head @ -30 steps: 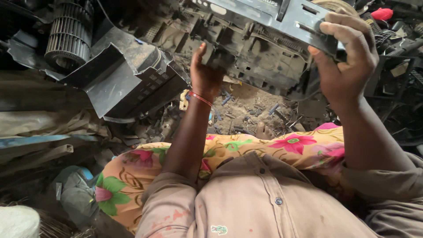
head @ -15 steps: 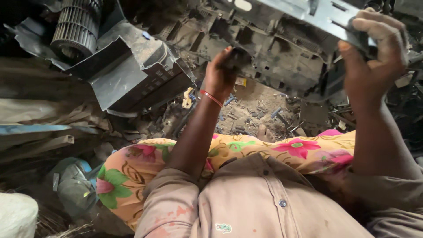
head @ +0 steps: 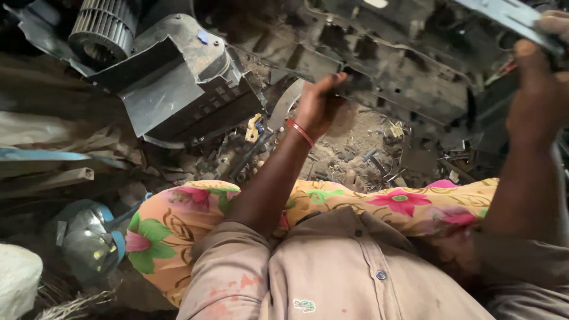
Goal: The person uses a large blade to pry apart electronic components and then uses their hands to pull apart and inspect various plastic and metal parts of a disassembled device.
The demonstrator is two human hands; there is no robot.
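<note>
Head view | black plastic housing (head: pixel 403 77) gripped between left hand (head: pixel 317 104) and right hand (head: pixel 542 89)

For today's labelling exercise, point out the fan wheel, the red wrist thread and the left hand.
fan wheel (head: pixel 102 28), head view, on its ribbed side.
red wrist thread (head: pixel 301 133), head view, mid-band on the wrist.
left hand (head: pixel 317 105), head view, on the back of the hand.

Head-worn view — steeply downward, close
</note>
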